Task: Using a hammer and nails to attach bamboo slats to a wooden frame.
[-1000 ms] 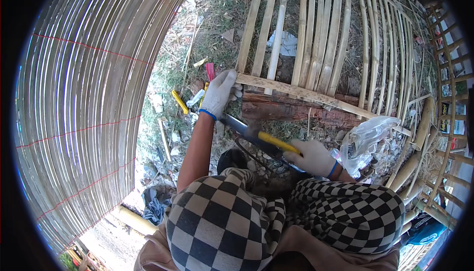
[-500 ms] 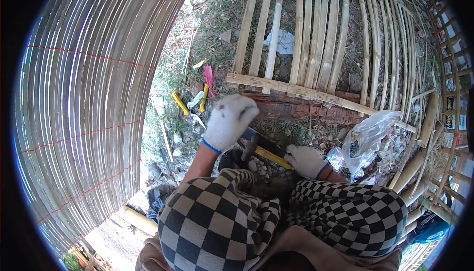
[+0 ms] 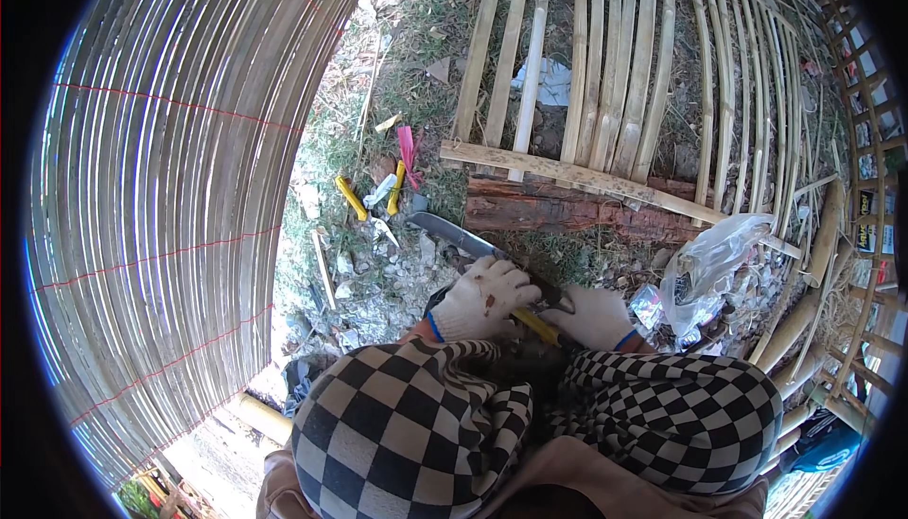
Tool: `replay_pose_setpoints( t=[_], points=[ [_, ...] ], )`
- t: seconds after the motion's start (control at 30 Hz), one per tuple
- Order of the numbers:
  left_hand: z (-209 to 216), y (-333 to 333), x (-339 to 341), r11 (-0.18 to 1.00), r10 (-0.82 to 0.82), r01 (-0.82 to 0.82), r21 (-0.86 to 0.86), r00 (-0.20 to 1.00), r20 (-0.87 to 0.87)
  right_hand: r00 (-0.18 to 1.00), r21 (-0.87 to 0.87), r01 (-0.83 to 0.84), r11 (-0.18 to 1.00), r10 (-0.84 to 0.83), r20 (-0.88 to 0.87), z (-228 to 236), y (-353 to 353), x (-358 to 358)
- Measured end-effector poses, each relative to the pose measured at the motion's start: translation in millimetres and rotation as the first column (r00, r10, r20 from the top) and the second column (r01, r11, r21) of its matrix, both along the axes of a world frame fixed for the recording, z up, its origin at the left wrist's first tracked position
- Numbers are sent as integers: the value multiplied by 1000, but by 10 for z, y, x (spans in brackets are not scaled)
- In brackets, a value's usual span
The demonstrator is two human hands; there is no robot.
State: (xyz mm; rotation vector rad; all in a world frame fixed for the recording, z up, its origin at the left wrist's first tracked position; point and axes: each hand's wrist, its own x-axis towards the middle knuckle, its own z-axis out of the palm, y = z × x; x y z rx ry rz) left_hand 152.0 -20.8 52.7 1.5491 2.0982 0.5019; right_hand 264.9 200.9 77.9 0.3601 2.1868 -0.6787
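Note:
My left hand [image 3: 484,299], in a white knit glove with brown stains, is closed with its fingers bent over the near side of a machete [image 3: 452,233]. The broad metal blade points away to the left. My right hand [image 3: 596,319], also gloved, is closed around the machete's handle end. Beneath and beside my left hand runs the yellow handle of a hammer [image 3: 539,327]. The hammer's head is hidden there, and I cannot tell exactly what the left fingers grip. Both hands are in front of my checkered trousers.
A bamboo slat screen [image 3: 170,207] bound with red cord rises at left. Ahead, bamboo strips [image 3: 586,65] and a crosspiece [image 3: 567,174] lie by a reddish weathered plank [image 3: 520,209]. Yellow pieces [image 3: 350,198], pink ribbon [image 3: 407,147] and a clear plastic bag [image 3: 705,264] lie around.
My left hand has come down and right from beside the blade's tip, baring the blade, and now lies over the hammer's head. My right hand has shifted slightly toward me.

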Motion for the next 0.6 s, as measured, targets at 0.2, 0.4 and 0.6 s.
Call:
replay_pose_setpoints(
  t=[0.2,0.4,0.6],
  points=[
    [-118,-62,88,944,19,-10,330,1000,-23,990,-82,133,988,-136,-33,89,261,-14],
    [3,143,32,854,-64,48,518,998,13,989,-183,129,975,-140,-50,-248,146,-47],
    [5,588,-71,825,-94,70,561,995,15,959,-197,-30,980,-28,-282,-761,134,208]
  ],
)
